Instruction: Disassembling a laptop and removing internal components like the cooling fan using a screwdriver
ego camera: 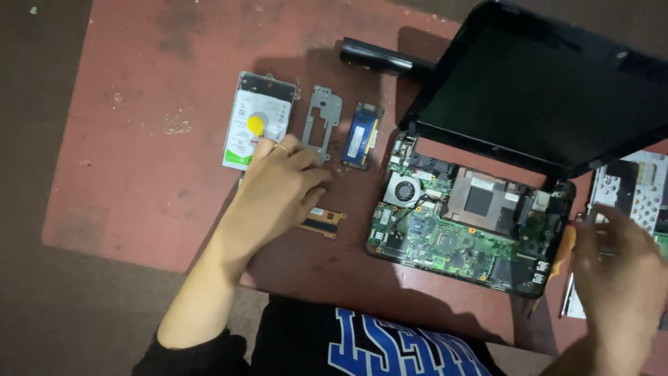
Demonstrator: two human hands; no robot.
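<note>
My left hand [278,188] rests on the red table [139,174] with curled fingers. Its fingertips pinch a small yellow pick [255,125] over a silver hard drive with a white label [243,129]. A grey metal bracket [323,118] lies just right of the fingers, and a small board with an orange flex [325,221] pokes out under the hand. My right hand [619,278] is blurred at the right edge of an opened black laptop, whose green circuit board and fan [445,230] are bare. An orange tool handle [567,244] sits by its thumb; whether it is gripped is unclear.
A blue memory module [364,136] lies beside the bracket. A black cylindrical battery [379,57] sits behind the laptop's raised dark screen [543,90]. A silver perforated metal panel [640,195] lies at the far right. Dark floor surrounds the table.
</note>
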